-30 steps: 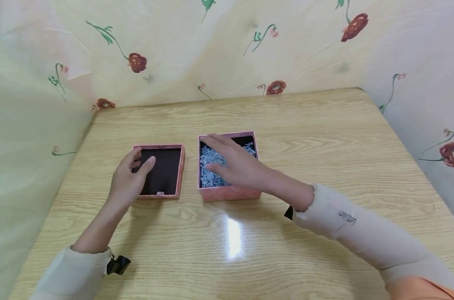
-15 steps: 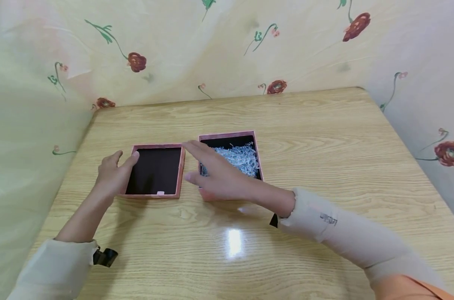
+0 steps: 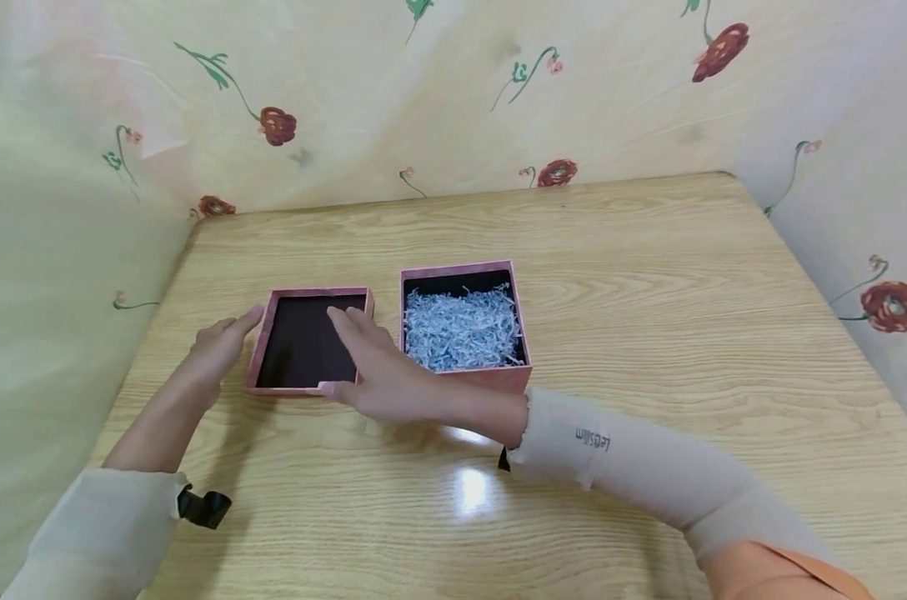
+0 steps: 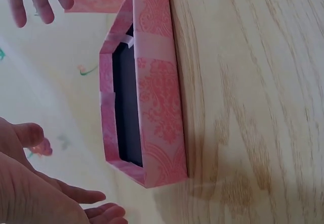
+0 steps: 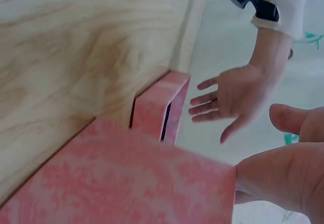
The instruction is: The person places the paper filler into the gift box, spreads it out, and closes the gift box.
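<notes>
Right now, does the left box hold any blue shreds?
No, the left box shows black inside; the blue shreds lie in the right box.

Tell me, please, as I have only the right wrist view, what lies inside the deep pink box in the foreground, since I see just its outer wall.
Observer: In the head view, blue shredded paper lies inside the deep pink box.
Operator: Thank you; how does the right hand lie against the shallow pink box?
Observer: In the head view, it hides that box's near right corner; I cannot tell whether they touch.
Operator: Could you kindly say whether anything shows inside that shallow one?
Observer: Yes, the left wrist view shows a small pale tab against its dark interior.
</notes>
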Available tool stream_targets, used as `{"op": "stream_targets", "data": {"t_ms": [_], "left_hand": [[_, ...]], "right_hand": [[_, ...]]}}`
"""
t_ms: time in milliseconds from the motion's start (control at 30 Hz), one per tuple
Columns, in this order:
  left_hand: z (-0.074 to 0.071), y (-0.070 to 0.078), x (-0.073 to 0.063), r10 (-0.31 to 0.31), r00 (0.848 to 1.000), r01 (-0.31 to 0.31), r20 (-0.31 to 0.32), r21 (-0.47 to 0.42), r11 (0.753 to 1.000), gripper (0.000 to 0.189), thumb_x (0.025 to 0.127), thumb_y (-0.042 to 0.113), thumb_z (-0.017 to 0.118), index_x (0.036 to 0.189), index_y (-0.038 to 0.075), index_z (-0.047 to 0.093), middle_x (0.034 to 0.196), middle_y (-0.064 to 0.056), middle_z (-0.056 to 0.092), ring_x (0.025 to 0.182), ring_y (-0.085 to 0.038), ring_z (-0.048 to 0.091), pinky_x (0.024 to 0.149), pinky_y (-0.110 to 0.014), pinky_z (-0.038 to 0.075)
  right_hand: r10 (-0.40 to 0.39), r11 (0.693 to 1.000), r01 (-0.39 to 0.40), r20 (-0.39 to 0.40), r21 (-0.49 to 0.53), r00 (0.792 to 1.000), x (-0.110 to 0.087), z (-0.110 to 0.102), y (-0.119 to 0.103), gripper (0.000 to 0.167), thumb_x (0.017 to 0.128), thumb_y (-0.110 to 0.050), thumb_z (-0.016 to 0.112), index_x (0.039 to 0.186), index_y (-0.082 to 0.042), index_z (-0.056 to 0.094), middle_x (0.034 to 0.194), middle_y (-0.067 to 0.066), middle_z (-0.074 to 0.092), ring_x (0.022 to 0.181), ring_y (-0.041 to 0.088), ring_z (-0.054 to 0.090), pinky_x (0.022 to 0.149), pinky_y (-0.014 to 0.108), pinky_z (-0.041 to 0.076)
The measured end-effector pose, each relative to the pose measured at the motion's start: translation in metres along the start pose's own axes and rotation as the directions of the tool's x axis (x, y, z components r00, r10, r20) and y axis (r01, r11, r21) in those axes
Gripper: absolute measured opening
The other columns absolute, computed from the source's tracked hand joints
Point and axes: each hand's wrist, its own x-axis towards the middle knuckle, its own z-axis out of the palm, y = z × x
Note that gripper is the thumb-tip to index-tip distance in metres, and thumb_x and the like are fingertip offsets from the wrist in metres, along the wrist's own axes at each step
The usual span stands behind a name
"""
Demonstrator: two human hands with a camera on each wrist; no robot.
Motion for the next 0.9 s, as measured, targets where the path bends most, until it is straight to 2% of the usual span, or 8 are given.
{"op": "stream_targets", "data": {"t_ms": [100, 200, 367, 467, 600, 733, 900], "left_hand": [[-0.002, -0.002, 0.002, 0.001, 1.0, 0.0, 0.031, -0.018, 1.0, 0.097, 0.092, 0.071, 0.027, 0.153, 0.004, -0.006, 0.155, -0.024, -0.022, 0.141, -0.047, -0.011, 0.101, -0.077, 0.008], [-0.003, -0.002, 0.004, -0.001, 0.999, 0.002, 0.043, -0.011, 1.0, 0.096, 0.092, 0.071, 0.026, 0.153, 0.003, -0.005, 0.156, -0.024, -0.016, 0.141, -0.046, -0.011, 0.102, -0.076, 0.006], [-0.003, -0.001, 0.006, -0.012, 0.998, 0.013, 0.068, -0.01, 1.0, 0.094, 0.092, 0.071, 0.027, 0.153, 0.007, -0.006, 0.157, -0.02, -0.015, 0.141, -0.044, -0.013, 0.104, -0.074, 0.003], [-0.003, 0.0, 0.007, -0.019, 0.997, 0.02, 0.069, -0.017, 1.0, 0.096, 0.091, 0.072, 0.029, 0.153, 0.008, -0.006, 0.157, -0.018, -0.016, 0.141, -0.044, -0.014, 0.105, -0.073, 0.002], [-0.002, -0.001, 0.007, -0.007, 0.998, 0.009, 0.06, -0.024, 1.0, 0.098, 0.092, 0.07, 0.03, 0.152, 0.002, -0.006, 0.158, -0.019, -0.013, 0.142, -0.045, -0.008, 0.109, -0.067, 0.006], [-0.001, -0.002, 0.009, 0.016, 0.998, -0.014, 0.053, -0.033, 0.999, 0.095, 0.095, 0.065, 0.029, 0.151, -0.005, -0.003, 0.158, -0.023, -0.008, 0.144, -0.042, -0.001, 0.113, -0.058, 0.015], [0.001, -0.004, 0.01, 0.031, 0.998, -0.029, 0.052, -0.03, 0.999, 0.096, 0.095, 0.066, 0.028, 0.15, -0.009, 0.007, 0.154, -0.031, 0.007, 0.141, -0.043, 0.013, 0.113, -0.055, 0.021]], "right_hand": [[0.036, 0.999, -0.036, 0.029, -0.001, 0.999, 0.002, 0.009, -0.003, 0.086, 0.097, -0.03, 0.057, 0.155, -0.022, -0.006, 0.161, 0.004, -0.012, 0.147, 0.024, -0.007, 0.117, 0.049, 0.012], [0.068, 0.997, -0.068, 0.025, -0.022, 0.997, 0.004, 0.018, -0.005, 0.089, 0.097, -0.029, 0.057, 0.155, -0.021, -0.009, 0.16, 0.005, -0.015, 0.146, 0.026, -0.01, 0.116, 0.049, 0.012], [0.104, 0.991, -0.109, -0.062, -0.078, 0.993, 0.013, 0.036, 0.004, 0.091, 0.097, -0.03, 0.057, 0.154, -0.015, -0.013, 0.158, 0.009, -0.023, 0.145, 0.026, -0.017, 0.116, 0.049, 0.014], [0.139, 0.988, -0.145, -0.117, -0.043, 0.983, 0.021, 0.044, 0.009, 0.094, 0.096, -0.03, 0.059, 0.153, -0.011, -0.012, 0.158, 0.011, -0.022, 0.145, 0.027, -0.015, 0.116, 0.047, 0.015], [0.225, 0.974, -0.218, -0.165, 0.063, 0.96, 0.028, 0.049, 0.014, 0.096, 0.094, -0.033, 0.06, 0.153, -0.008, -0.011, 0.16, 0.01, -0.015, 0.147, 0.027, -0.007, 0.117, 0.044, 0.014], [0.298, 0.949, -0.27, -0.185, 0.162, 0.937, 0.033, 0.051, 0.017, 0.096, 0.093, -0.034, 0.061, 0.154, -0.007, -0.009, 0.16, 0.01, 0.002, 0.146, 0.025, 0.006, 0.117, 0.041, 0.014], [0.371, 0.915, -0.321, -0.194, 0.244, 0.908, 0.037, 0.052, 0.018, 0.093, 0.092, -0.033, 0.064, 0.154, -0.003, 0.002, 0.148, 0.016, 0.024, 0.136, 0.026, 0.023, 0.113, 0.041, 0.023]]}}
